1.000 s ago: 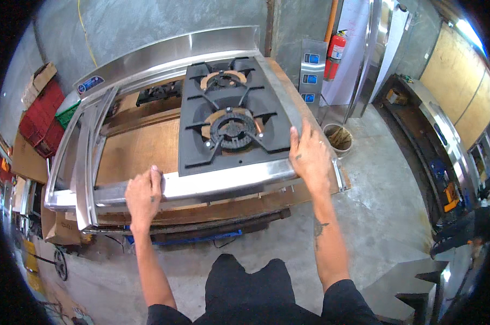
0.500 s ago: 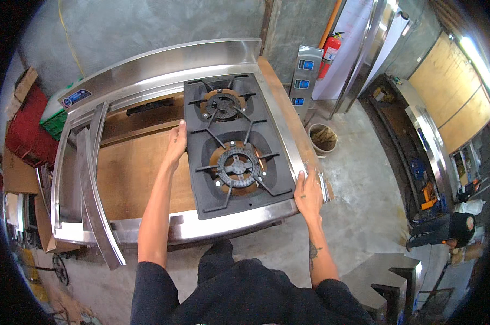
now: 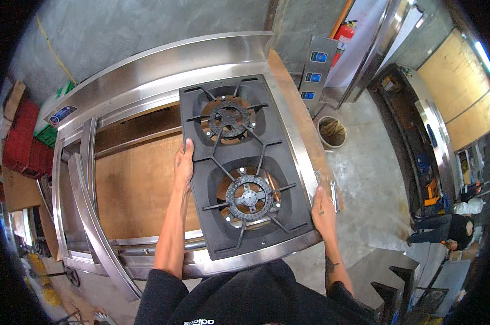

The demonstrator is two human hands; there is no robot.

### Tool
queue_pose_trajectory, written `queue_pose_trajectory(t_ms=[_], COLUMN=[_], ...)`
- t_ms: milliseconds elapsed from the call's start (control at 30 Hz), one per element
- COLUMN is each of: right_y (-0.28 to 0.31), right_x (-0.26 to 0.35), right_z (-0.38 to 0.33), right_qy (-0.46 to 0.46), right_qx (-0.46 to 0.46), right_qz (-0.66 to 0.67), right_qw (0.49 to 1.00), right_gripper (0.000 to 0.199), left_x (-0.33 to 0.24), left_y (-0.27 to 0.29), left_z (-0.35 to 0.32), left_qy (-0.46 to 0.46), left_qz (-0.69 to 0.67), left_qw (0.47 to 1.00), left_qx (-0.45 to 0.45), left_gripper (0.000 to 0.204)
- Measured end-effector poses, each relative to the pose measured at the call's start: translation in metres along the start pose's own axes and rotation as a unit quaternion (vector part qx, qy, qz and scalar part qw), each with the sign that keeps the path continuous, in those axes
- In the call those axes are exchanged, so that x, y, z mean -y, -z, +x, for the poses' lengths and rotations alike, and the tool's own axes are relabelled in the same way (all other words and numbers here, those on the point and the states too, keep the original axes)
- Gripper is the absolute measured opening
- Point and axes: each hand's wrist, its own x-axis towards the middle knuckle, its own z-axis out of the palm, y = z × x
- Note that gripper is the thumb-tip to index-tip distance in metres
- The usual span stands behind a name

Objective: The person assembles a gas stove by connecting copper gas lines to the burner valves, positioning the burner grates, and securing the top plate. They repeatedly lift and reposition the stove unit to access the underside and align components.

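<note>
A black cast-iron double-burner grate (image 3: 244, 168) sits in the right-hand bay of a stainless-steel range frame (image 3: 164, 65), both round burner rings seated beneath it. The left hand (image 3: 184, 162) grips its left edge, fingers curled over the rim; the right hand (image 3: 323, 208) lies flat on the frame's right rail, fingers together. The left bay shows bare brown board (image 3: 134, 189), unfilled, with open concrete floor (image 3: 364, 179) to the right.
</note>
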Motion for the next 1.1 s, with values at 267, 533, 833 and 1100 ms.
queue_pose_trajectory(t_ms=[267, 533, 833, 1100], right_y=[0.001, 0.002, -0.009, -0.083], right_x=[0.003, 0.002, 0.089, 0.166], right_z=[-0.006, -0.007, 0.089, 0.149], right_qy=[0.031, -0.043, 0.313, 0.375], right_qx=[-0.022, 0.027, -0.084, -0.038], right_qz=[-0.002, -0.027, 0.036, -0.069], right_qw=[0.999, 0.998, 0.945, 0.924], right_gripper=[0.053, 0.056, 0.023, 0.031], left_x=[-0.002, -0.008, -0.018, -0.020], left_y=[-0.001, -0.010, -0.017, -0.020], left_z=[-0.005, -0.011, -0.010, -0.011], left_qy=[-0.002, 0.001, 0.050, 0.047], left_qz=[0.023, 0.012, 0.068, 0.121], left_qw=[1.000, 0.999, 0.994, 0.988], left_qx=[-0.017, -0.044, -0.073, -0.079], left_gripper=[0.062, 0.058, 0.053, 0.058])
